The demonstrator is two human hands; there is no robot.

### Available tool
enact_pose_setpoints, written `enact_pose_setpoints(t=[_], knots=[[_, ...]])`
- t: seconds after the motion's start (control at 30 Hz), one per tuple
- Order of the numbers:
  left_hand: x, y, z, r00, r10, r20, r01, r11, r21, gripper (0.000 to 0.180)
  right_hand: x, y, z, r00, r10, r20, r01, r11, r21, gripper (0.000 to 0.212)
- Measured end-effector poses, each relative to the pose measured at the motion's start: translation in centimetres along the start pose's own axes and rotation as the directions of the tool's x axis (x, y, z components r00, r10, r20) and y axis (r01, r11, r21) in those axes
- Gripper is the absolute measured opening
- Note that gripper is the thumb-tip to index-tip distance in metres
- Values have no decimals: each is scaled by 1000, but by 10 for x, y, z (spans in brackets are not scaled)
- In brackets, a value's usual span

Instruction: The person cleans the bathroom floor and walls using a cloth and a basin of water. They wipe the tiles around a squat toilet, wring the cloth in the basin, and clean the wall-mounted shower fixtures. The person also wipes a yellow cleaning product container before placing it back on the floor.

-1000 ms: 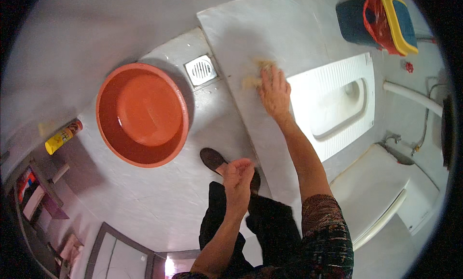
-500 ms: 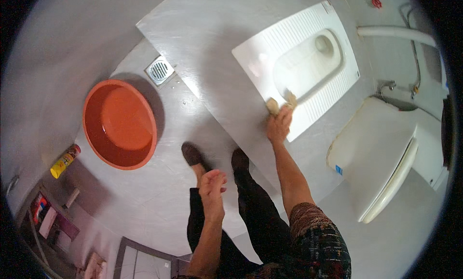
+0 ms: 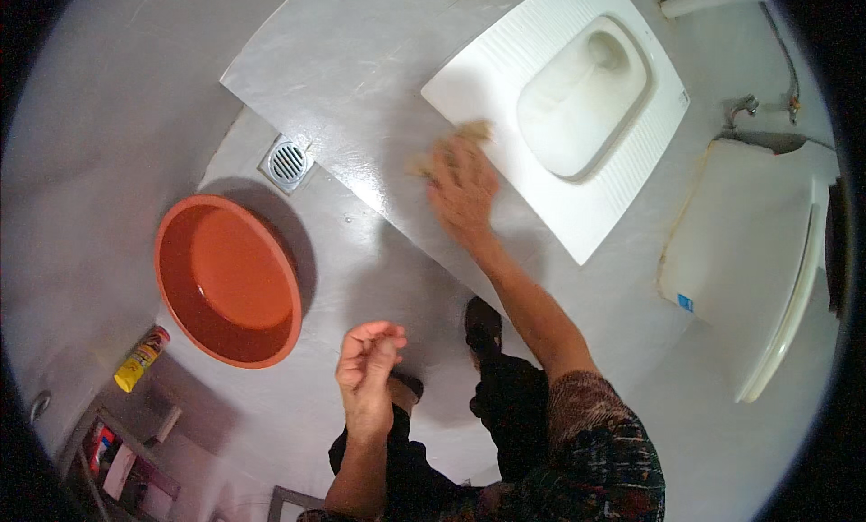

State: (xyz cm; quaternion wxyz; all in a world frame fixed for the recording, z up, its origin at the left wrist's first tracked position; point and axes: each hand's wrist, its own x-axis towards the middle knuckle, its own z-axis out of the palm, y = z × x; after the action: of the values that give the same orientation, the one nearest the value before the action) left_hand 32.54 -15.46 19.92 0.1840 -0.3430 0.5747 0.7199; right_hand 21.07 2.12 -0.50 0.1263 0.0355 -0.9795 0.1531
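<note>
Your right hand (image 3: 463, 184) lies palm down with fingers loosely spread over a tan pad (image 3: 474, 131), on the grey step (image 3: 361, 80) at the edge of the squat toilet (image 3: 577, 111). Your left hand (image 3: 368, 367) hangs half-curled above the floor, nothing visible in it. Your right fingers hide most of the pad; blur obscures its material, and you cannot tell how firmly it's gripped
</note>
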Motion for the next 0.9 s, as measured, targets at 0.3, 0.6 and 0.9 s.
enact_pose_setpoints(t=[0.3,0.6,0.9], knots=[[22,-2,-29,972,149,181,-126,983,-133,22,48,-14,25,879,-467,-93,477,866,149,43],[40,-22,5,921,46,386,27,983,-183,25,-186,138,-100,914,388,118,-350,901,-256,64],[7,-28,-1,890,-76,449,181,964,-196,20,-311,112,-134,838,495,228,-411,849,-333,54]])
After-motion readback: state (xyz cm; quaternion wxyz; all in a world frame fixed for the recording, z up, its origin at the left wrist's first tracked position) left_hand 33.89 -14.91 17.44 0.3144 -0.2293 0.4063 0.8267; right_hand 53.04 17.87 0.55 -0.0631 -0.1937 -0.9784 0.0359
